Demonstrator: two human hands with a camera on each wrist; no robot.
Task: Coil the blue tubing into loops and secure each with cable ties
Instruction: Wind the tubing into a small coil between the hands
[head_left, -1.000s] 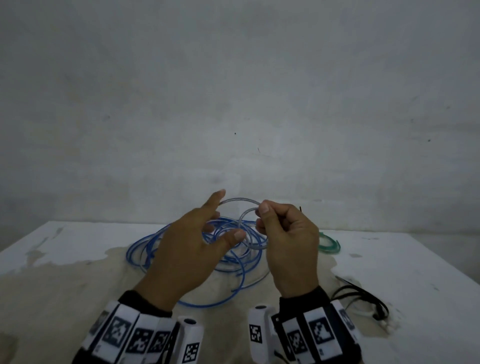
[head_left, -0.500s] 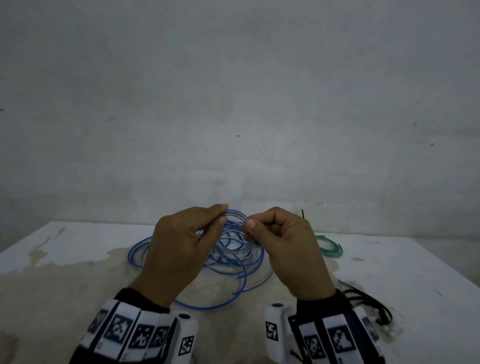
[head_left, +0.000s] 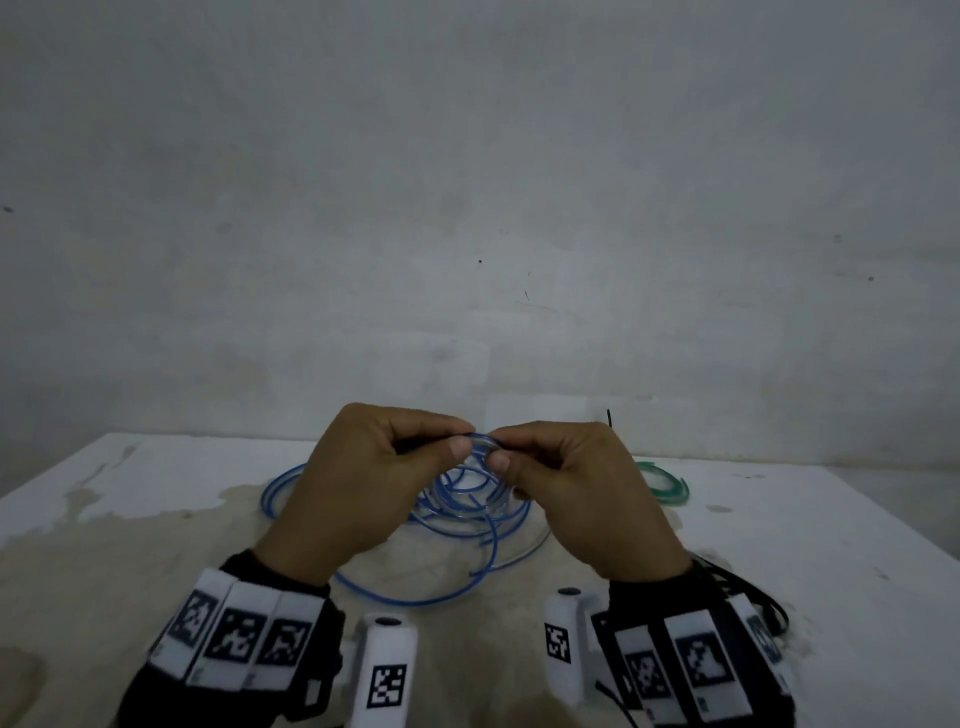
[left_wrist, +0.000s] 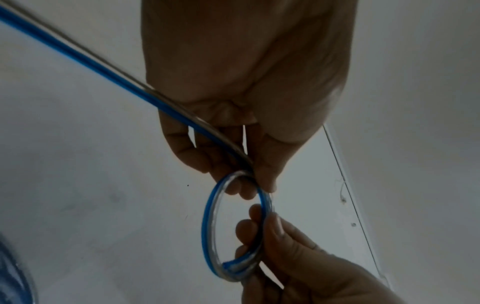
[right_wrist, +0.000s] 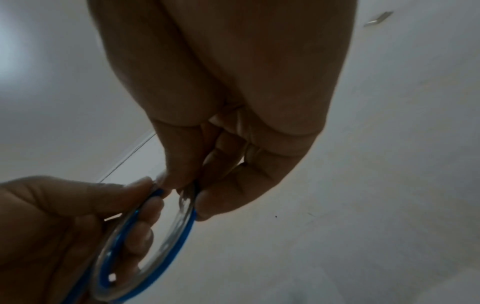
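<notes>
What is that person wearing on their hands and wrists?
The left hand and right hand are bare. Each wrist wears a black cuff ringed with white blocks printed with black square codes, plus a white camera pod bearing its own code.

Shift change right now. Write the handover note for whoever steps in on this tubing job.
Left hand: pinches one side of a small loop of blue tubing, held above the table; a long run trails off from this hand.
Right hand: pinches the opposite side of the same loop, where the cut end sits.
Rest of the blue tubing: loose, untidy pile on the table under the hands.
Black cable ties: on the table, right of the right wrist. Green tubing coil lies further back.
Done: one small loop formed, no tie visible on it.
Left: tie this loop, then coil and tie the rest.
</notes>
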